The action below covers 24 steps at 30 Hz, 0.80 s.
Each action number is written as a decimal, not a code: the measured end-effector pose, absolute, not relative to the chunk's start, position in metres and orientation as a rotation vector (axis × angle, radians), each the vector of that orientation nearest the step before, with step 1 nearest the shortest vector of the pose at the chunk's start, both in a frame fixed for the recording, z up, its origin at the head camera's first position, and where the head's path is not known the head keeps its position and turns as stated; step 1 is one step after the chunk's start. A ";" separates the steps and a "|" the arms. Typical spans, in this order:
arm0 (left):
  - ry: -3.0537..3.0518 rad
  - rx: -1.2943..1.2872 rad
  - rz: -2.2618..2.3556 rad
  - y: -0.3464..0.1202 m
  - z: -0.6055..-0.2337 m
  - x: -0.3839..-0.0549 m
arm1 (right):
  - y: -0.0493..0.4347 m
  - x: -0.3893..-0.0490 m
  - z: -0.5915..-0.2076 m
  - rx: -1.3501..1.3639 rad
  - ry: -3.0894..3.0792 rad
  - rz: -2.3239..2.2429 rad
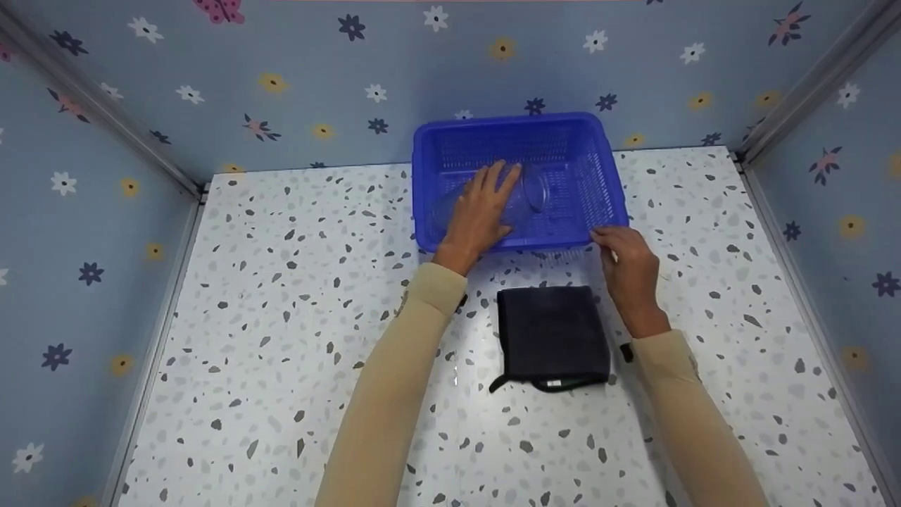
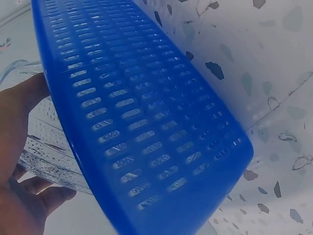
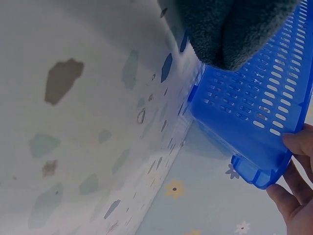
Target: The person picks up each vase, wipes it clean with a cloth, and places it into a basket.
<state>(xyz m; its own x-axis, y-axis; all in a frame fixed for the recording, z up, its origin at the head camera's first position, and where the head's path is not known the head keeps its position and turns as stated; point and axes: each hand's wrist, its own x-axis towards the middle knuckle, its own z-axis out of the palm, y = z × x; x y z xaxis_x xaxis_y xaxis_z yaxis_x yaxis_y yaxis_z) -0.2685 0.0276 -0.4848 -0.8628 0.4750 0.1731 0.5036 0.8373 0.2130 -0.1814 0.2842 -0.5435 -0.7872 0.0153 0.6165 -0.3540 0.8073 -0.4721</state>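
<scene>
A blue plastic basket [image 1: 521,243] with slotted walls stands against the back wall. Inside it lies a clear, patterned vessel [image 2: 54,142], on its side with a round rim toward the right; its exact kind is hard to tell. My left hand [image 1: 480,205] reaches over the basket's near side and grips this vessel, thumb on one side and fingers on the other. At the near right corner, my right hand [image 1: 628,266] pinches the basket's rim between thumb and fingers. A dark folded cloth [image 1: 552,332] with a fuzzy surface lies in front of the basket, between my forearms.
The speckled white tabletop [image 1: 303,296] spreads out around the basket. Blue flowered panels [image 1: 317,63] enclose it at the back and both sides, with metal strips [image 1: 809,91] along the corners.
</scene>
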 end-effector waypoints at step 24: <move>-3.001 -0.825 -0.310 0.042 -0.493 -0.278 | 0.286 -0.181 -0.543 0.255 -2.388 0.763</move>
